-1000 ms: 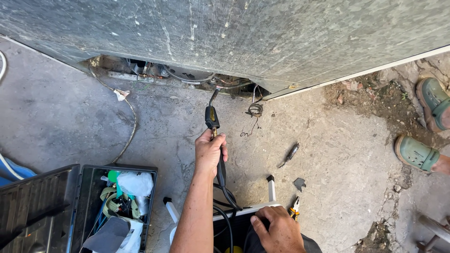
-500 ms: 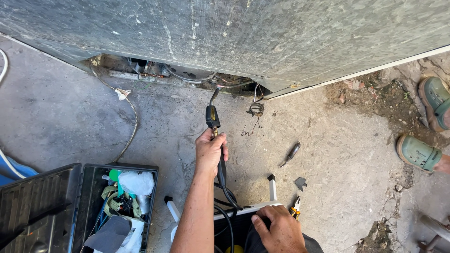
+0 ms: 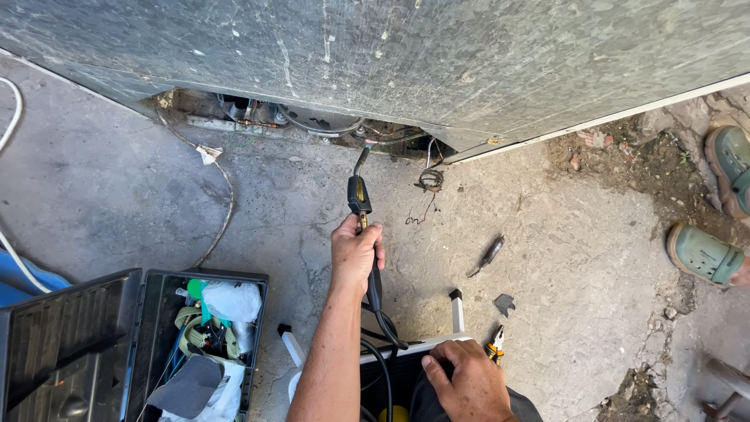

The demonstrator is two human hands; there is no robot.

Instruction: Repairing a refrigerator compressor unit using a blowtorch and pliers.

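My left hand is closed around the handle of a black gas torch. Its bent nozzle points into the open compartment at the base of a large grey metal appliance, where pipes and wires show. A black hose runs from the torch back toward me. My right hand rests palm down on a dark object at the bottom edge, beside a white-edged frame. Whether it grips anything is unclear.
An open black toolbox with rags and tools sits at lower left. A dark hand tool, pliers and a coiled wire lie on the concrete. Another person's green shoes stand at right. A white cable runs along the left.
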